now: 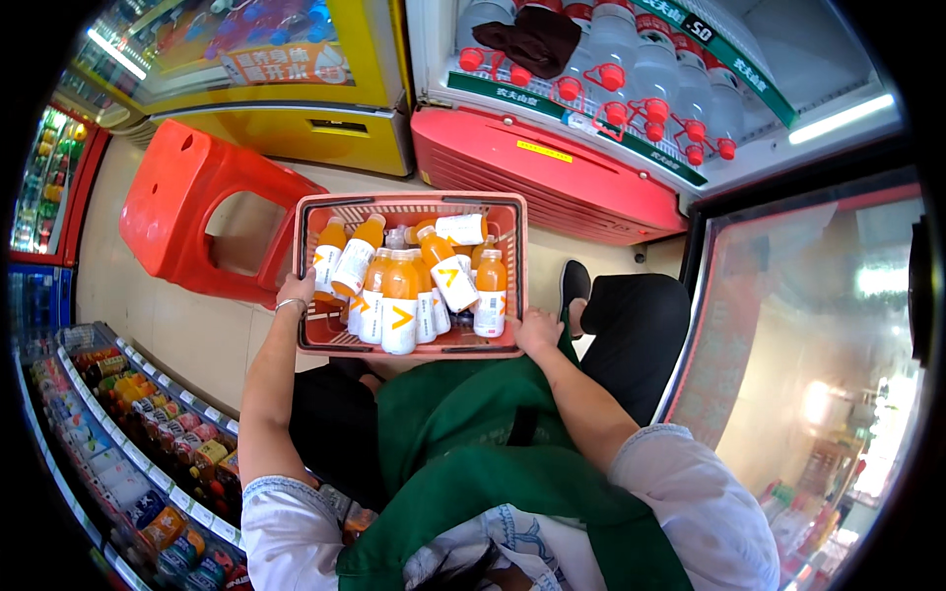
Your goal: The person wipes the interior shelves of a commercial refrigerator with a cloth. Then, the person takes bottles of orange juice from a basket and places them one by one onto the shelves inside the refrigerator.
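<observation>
A reddish plastic shopping basket point(411, 199) sits between my two hands, just beyond my green apron point(458, 399). Inside it are several plastic bottles of orange drink point(400, 299) with white labels, some upright and some lying tilted across the others. My left hand point(295, 289) grips the basket's left side, a bracelet on that wrist. At the lower right corner, my right hand point(538, 329) grips the basket's side. The fingers of both hands are partly hidden by the rim. What lies at the basket's bottom is mostly covered by the bottles.
A red plastic stool point(174, 199) stands left of the basket. Ahead, an open fridge holds large water bottles point(643, 59) and a dark cloth point(528, 41); its glass door point(798, 310) swings out at my right. A yellow fridge point(281, 133) stands ahead left. Drink shelves point(148, 451) line the lower left.
</observation>
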Demonstrator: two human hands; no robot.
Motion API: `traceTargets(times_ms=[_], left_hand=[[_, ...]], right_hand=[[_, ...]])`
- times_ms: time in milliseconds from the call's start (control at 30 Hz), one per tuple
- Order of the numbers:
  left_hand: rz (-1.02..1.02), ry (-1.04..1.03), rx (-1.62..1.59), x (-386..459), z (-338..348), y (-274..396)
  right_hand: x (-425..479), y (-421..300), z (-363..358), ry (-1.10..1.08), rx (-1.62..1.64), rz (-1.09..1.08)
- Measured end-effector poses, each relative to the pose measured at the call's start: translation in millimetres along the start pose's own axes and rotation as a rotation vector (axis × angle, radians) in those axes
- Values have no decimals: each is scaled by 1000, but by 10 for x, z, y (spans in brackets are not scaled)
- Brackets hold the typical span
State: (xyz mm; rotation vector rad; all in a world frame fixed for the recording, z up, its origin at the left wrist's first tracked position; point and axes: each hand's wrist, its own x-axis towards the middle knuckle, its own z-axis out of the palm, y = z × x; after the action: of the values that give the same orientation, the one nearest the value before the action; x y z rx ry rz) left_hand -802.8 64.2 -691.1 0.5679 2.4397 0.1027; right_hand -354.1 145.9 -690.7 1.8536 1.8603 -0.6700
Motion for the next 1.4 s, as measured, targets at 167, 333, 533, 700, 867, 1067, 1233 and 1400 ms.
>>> traceTargets(times_ms=[167,333,533,700,867,1067,1233,1400], left_hand=[[93,19,15,24,152,317],[98,29,27,-71,166,424],[147,-11,42,72,193,325],[147,-104,77,-343,29,855],[286,-22,102,-351,395,1048],[434,-154,127,-610,636,1596],[487,-229,229,-672,656,1678],[424,-201,249,-638,801,1549]], right_hand=[[34,201,-79,-25,36,115],[17,263,-28,-27,3,92],[65,398,80,-30,51,54],[-119,492,-14,-139,30,155],[-120,890,131,-129,92,266],[175,1334,580,42,796,831],[29,847,101,163,875,1093],[556,898,523,343,1340,925]])
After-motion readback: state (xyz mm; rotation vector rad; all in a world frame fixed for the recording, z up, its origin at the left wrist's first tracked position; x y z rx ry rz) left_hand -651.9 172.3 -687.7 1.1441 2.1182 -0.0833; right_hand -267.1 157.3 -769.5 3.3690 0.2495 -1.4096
